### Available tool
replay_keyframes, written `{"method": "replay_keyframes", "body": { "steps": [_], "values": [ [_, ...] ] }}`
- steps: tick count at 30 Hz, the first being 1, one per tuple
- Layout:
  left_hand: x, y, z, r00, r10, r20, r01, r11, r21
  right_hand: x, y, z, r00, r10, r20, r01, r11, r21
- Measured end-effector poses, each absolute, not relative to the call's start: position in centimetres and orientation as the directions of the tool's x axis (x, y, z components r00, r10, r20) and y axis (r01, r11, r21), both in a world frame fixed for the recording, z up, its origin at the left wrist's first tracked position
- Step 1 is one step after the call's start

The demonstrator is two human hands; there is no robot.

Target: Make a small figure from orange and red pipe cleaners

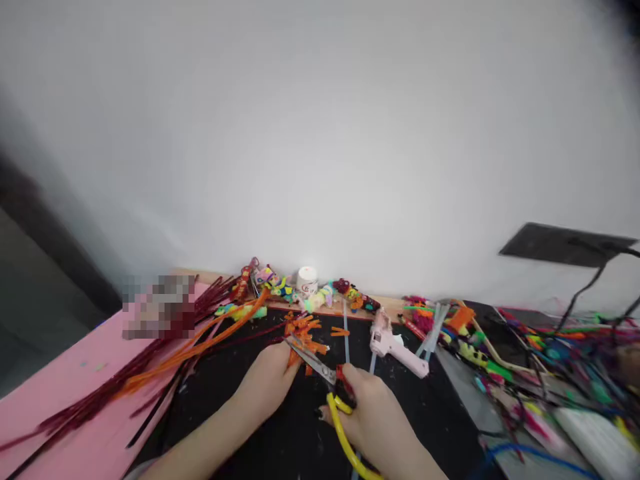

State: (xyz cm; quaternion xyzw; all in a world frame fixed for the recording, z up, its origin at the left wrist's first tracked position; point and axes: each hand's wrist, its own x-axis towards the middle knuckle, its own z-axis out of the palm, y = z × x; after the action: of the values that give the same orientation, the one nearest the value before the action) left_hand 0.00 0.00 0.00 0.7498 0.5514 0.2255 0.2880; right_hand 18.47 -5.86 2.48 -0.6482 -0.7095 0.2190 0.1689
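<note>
My left hand [267, 383] is closed around a small bundle of orange pipe cleaner pieces [300, 337] above the black mat [300, 433]. Yellow-handled scissors [325, 380] are gripped in my right hand [367, 413], with the blades pointing up-left at the orange pieces. Short orange offcuts [340, 331] lie on the mat just beyond the blades.
Long dark red and orange pipe cleaners [150, 373] lie across a pink board [60, 400] at left. A pink glue gun [395, 347] and glue sticks lie right of centre. Small colourful figures and a white jar [307, 280] line the wall. A tangle of coloured pipe cleaners [540, 353] fills the right.
</note>
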Motion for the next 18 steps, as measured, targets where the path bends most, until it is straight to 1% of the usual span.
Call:
{"method": "replay_keyframes", "body": {
  "steps": [6,14,18],
  "values": [
    [-0.1,-0.2,-0.2,0.301,0.949,0.096,0.605,-0.268,0.75,18.8,-6.0,1.9,-0.096,0.995,-0.013,0.856,0.076,-0.511],
    [0.0,-0.2,0.1,0.311,0.94,0.138,0.496,-0.285,0.82,18.7,-5.7,1.2,-0.086,0.996,-0.015,0.868,0.068,-0.493],
    [0.1,-0.3,0.5,0.271,0.955,0.122,0.536,-0.255,0.805,18.8,-5.5,1.6,-0.059,0.998,0.028,0.851,0.065,-0.522]
  ]
}}
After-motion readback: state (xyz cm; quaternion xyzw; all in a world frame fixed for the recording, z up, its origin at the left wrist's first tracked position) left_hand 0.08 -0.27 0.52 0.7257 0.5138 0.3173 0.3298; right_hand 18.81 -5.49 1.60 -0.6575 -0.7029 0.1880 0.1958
